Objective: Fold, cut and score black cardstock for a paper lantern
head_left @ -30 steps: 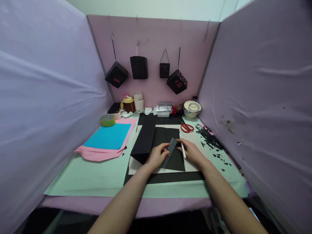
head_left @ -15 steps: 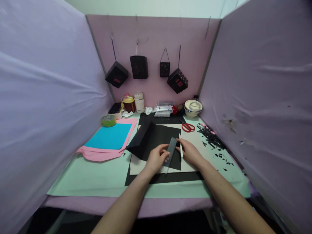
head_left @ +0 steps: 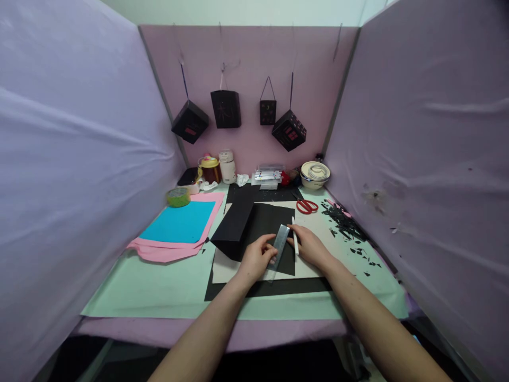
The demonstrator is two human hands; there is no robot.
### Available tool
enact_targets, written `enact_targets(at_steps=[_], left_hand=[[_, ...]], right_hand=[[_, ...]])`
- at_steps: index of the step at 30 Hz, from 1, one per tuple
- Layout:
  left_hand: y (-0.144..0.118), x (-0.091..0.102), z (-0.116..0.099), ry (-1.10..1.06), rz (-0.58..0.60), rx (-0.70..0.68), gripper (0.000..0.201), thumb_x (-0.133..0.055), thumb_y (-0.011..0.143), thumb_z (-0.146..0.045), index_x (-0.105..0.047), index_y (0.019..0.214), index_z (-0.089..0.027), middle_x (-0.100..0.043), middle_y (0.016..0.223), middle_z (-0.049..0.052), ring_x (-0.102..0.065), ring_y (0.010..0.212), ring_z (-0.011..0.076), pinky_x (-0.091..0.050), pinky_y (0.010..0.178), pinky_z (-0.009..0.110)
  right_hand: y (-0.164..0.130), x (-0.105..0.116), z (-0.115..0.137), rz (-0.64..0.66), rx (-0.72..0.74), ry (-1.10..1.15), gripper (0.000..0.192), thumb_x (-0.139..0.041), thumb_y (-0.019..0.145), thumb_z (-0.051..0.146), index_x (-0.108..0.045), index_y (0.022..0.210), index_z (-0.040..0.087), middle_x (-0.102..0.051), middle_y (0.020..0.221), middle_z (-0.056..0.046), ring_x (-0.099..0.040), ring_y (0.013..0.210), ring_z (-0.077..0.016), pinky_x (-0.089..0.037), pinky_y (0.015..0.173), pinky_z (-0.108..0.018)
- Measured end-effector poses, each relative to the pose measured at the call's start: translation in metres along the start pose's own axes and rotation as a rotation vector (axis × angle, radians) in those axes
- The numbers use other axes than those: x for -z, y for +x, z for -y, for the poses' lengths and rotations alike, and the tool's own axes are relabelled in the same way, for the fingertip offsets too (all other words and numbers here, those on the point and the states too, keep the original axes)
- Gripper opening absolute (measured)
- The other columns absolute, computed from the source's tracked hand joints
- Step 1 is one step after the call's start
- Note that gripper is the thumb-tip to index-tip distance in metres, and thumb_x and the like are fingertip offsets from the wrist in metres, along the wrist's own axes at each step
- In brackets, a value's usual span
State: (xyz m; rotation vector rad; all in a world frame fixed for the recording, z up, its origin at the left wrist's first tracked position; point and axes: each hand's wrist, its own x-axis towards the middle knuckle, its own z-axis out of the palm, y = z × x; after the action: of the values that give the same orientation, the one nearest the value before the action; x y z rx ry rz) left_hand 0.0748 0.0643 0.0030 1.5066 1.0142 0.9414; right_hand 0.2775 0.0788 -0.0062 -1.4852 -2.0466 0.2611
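Observation:
A clear ruler (head_left: 281, 240) lies slanted over a sheet of black card (head_left: 265, 222). My left hand (head_left: 256, 258) is closed on the ruler's left edge, thumb and fingers pinching it. With my right hand (head_left: 310, 246) I hold a slim white pen (head_left: 295, 245), pointing away from me, while its fingertips reach the ruler's far right end. The card's left part is folded up into a raised flap (head_left: 234, 225). Beneath the card is a pale board (head_left: 222, 272), on top of a larger black sheet (head_left: 226, 291).
Red-handled scissors (head_left: 307, 206) lie right of the card, with black paper scraps (head_left: 345, 223) further right. Blue paper (head_left: 178, 223) on pink sheets (head_left: 159, 254) is at left, near green tape (head_left: 178, 197). Pens in a case (head_left: 268, 175) and bowls (head_left: 315, 175) stand behind; black paper boxes (head_left: 226, 109) hang above.
The raised flap of the black card has shifted slightly right and leans differently. Both hands, the ruler and the pen stay almost in place.

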Motion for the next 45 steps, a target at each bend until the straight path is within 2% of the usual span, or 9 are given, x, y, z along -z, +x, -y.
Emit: enact_targets(at_steps=[8, 13, 19, 26, 31, 37, 45], left_hand=[[-0.002, -0.002, 0.000, 0.067, 0.016, 0.009, 0.039, -0.061, 0.073, -0.008, -0.064, 0.111, -0.017, -0.061, 0.076, -0.001, -0.060, 0.062, 0.0104, -0.053, 0.057, 0.022], [-0.007, -0.004, -0.004, 0.074, 0.024, 0.012, 0.037, -0.059, 0.076, -0.009, -0.065, 0.112, -0.017, -0.062, 0.080, 0.001, -0.060, 0.058, 0.0090, -0.055, 0.058, 0.022], [-0.010, -0.006, -0.007, 0.025, 0.015, 0.018, 0.034, -0.055, 0.079, -0.010, -0.065, 0.111, -0.016, -0.061, 0.083, 0.002, -0.062, 0.064, 0.0107, -0.056, 0.059, 0.023], [-0.010, -0.007, -0.007, -0.058, -0.007, -0.001, 0.040, -0.059, 0.075, -0.011, -0.062, 0.114, -0.016, -0.057, 0.078, 0.000, -0.058, 0.068, 0.0106, -0.058, 0.061, 0.025], [-0.009, -0.006, -0.006, -0.056, -0.012, -0.003, 0.040, -0.060, 0.074, -0.013, -0.061, 0.114, -0.017, -0.056, 0.077, -0.001, -0.057, 0.069, 0.0112, -0.057, 0.061, 0.025], [-0.009, -0.004, -0.007, 0.097, -0.010, -0.078, 0.045, -0.059, 0.074, -0.010, -0.057, 0.118, -0.017, -0.061, 0.074, -0.002, -0.058, 0.063, 0.0100, -0.049, 0.064, 0.022], [-0.006, -0.004, -0.001, 0.013, 0.009, -0.047, 0.047, -0.059, 0.074, -0.013, -0.055, 0.120, -0.015, -0.061, 0.073, -0.001, -0.057, 0.061, 0.0109, -0.048, 0.061, 0.023]], right_hand=[[0.000, -0.001, -0.001, 0.000, -0.018, -0.018, 0.033, -0.058, 0.085, 0.026, -0.056, 0.117, 0.020, -0.063, 0.112, -0.011, -0.058, 0.103, -0.0230, -0.043, 0.088, -0.034], [0.000, 0.000, -0.002, 0.010, -0.030, -0.017, 0.034, -0.058, 0.084, 0.024, -0.055, 0.118, 0.020, -0.063, 0.113, -0.011, -0.057, 0.105, -0.0233, -0.042, 0.089, -0.034], [-0.001, -0.002, -0.004, -0.004, -0.019, -0.021, 0.036, -0.058, 0.084, 0.024, -0.054, 0.119, 0.019, -0.063, 0.114, -0.010, -0.056, 0.105, -0.0237, -0.041, 0.090, -0.034], [0.000, -0.001, -0.004, -0.006, 0.002, -0.010, 0.034, -0.058, 0.085, 0.024, -0.054, 0.118, 0.018, -0.064, 0.110, -0.010, -0.056, 0.101, -0.0231, -0.042, 0.087, -0.034], [0.000, -0.001, -0.003, -0.014, 0.016, -0.014, 0.032, -0.057, 0.085, 0.025, -0.055, 0.116, 0.019, -0.064, 0.108, -0.010, -0.056, 0.099, -0.0234, -0.042, 0.085, -0.034], [0.000, -0.001, -0.004, -0.010, 0.011, -0.030, 0.034, -0.058, 0.084, 0.024, -0.055, 0.117, 0.018, -0.064, 0.107, -0.011, -0.056, 0.096, -0.0237, -0.042, 0.085, -0.035], [0.000, -0.002, -0.006, -0.019, 0.009, 0.014, 0.030, -0.054, 0.087, 0.027, -0.055, 0.117, 0.019, -0.064, 0.109, -0.011, -0.056, 0.098, -0.0245, -0.043, 0.085, -0.036]])
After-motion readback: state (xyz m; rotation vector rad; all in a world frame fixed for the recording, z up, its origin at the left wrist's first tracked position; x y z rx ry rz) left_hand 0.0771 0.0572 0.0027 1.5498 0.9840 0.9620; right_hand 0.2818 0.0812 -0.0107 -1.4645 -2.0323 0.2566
